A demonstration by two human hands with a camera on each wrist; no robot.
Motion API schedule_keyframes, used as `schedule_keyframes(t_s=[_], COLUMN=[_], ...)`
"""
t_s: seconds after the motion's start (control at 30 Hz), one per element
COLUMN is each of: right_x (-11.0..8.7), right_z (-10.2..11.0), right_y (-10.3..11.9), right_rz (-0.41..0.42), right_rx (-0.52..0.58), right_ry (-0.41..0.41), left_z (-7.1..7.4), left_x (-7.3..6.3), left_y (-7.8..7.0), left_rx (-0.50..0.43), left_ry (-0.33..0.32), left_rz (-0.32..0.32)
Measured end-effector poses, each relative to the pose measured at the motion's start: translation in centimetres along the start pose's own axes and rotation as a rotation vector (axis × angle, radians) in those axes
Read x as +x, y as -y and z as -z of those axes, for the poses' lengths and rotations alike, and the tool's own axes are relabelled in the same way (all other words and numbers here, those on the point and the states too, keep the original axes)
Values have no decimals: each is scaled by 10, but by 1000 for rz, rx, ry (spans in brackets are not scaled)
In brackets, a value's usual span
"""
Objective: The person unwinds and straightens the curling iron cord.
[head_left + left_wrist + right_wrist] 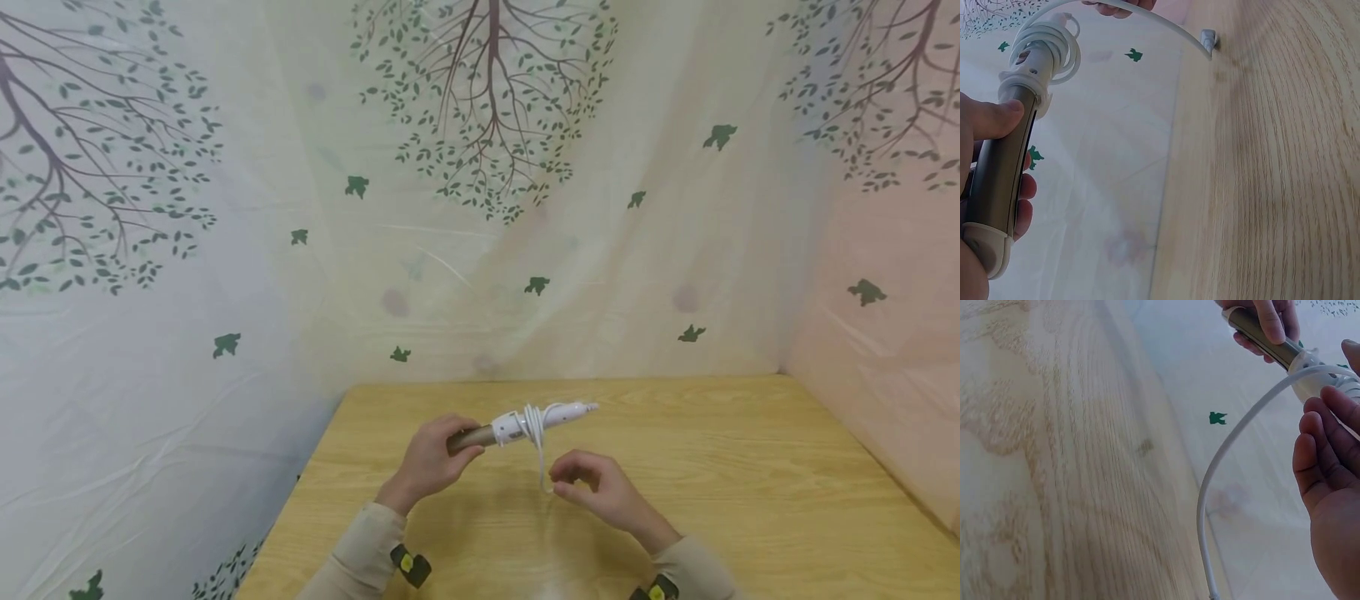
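Observation:
My left hand (438, 457) grips a curling iron (512, 427) by its bronze barrel, above the table, with the white handle tilted up to the right. In the left wrist view the thumb lies along the barrel (1002, 165) and the fingers wrap beneath. White cord (533, 425) is coiled round the handle, and a loose length hangs down. That length ends in a plug (1209, 39). My right hand (600, 487) is beside the hanging cord, fingers bent loosely. In the right wrist view the cord (1235, 434) passes between the thumb and fingers, without a pinch showing.
Beneath both hands is a wood-grain table (750, 467). A pale curtain (465, 333) printed with trees and green leaves hangs behind the table and along its sides. Dark bands (410, 565) with yellow marks are strapped at both wrists.

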State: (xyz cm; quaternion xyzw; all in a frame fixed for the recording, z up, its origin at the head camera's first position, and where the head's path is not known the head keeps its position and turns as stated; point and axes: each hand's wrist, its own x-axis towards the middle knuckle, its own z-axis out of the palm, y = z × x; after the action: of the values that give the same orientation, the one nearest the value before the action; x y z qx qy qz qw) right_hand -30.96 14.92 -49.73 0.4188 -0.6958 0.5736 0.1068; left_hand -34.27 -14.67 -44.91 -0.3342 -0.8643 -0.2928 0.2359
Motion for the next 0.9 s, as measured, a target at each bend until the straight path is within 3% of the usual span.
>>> schedule_keyframes(t_s=[0.23, 0.4, 0.9], right_x=[1, 2, 5], right_z=[-7, -11, -22], right_y=[2, 2, -4], right_rz=[-19, -80, -168], right_rx=[25, 14, -44], right_ry=[3, 6, -53], left_z=[-1, -1, -2], left_x=[0, 0, 1], left_y=[-2, -4, -8], left_rx=[6, 10, 4], left_ry=[10, 9, 16], left_rz=[14, 24, 31])
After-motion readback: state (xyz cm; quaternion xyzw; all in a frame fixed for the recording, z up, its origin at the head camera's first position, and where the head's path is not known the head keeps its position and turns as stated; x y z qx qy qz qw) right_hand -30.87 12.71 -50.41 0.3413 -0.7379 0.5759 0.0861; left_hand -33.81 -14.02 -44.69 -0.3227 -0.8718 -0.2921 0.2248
